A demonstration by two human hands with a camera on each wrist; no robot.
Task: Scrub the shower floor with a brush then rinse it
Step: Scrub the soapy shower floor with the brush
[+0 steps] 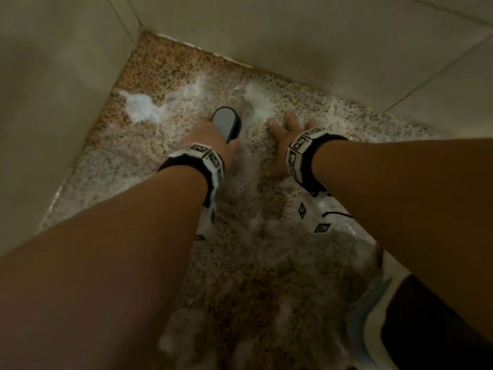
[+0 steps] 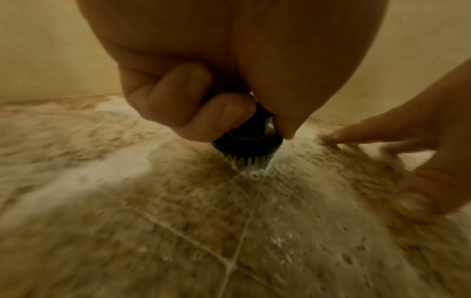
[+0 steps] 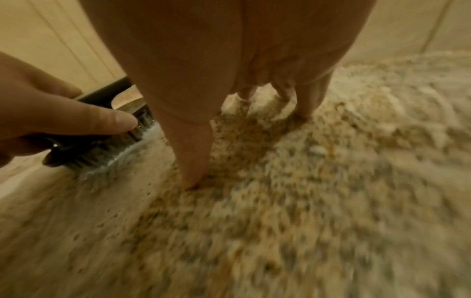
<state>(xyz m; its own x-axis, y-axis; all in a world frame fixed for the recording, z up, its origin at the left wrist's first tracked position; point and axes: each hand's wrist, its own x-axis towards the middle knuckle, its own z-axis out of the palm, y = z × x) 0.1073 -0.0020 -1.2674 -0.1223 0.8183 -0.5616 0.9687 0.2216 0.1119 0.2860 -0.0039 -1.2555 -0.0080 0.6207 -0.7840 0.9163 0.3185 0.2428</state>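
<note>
A dark scrub brush (image 1: pixel 228 123) stands bristles-down on the speckled granite shower floor (image 1: pixel 170 73). My left hand (image 1: pixel 210 140) grips its handle; in the left wrist view my curled fingers (image 2: pixel 203 113) wrap the brush (image 2: pixel 248 147), whose bristles press into foam. My right hand (image 1: pixel 285 134) rests flat on the wet floor just right of the brush, fingers spread and straight, holding nothing. In the right wrist view the thumb tip (image 3: pixel 191 177) touches the floor, with the brush (image 3: pixel 102 141) to the left.
White foam patches (image 1: pixel 141 108) lie on the floor near the corner and around the brush. Beige tiled walls (image 1: pixel 306 36) meet at the far corner and close in on the left. My shoe (image 1: pixel 373 316) and dark trouser leg stand at the lower right.
</note>
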